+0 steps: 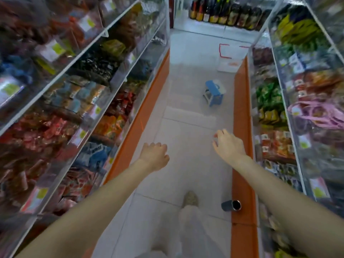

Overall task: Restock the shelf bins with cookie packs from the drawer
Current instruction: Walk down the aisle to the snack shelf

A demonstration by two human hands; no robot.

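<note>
I stand in a narrow shop aisle with both arms stretched forward over the tiled floor. My left hand (154, 154) has its fingers loosely curled and holds nothing. My right hand (228, 143) is spread with relaxed fingers, also empty, close to the orange base panel (241, 112) of the right shelving. Clear-fronted shelf bins (61, 116) full of wrapped snack packs line the left side, and similar bins (275, 138) line the right. An orange base panel (143, 116) runs under the left shelves. I cannot see an open drawer or any loose cookie pack.
A small blue step stool (214, 93) stands in the aisle ahead. A dark cylindrical cup (231, 205) lies on its side by the right base panel. My foot (190, 199) is on the floor below. Bottles (225, 13) fill a far shelf. Red floor markings (224, 51) lie beyond the stool.
</note>
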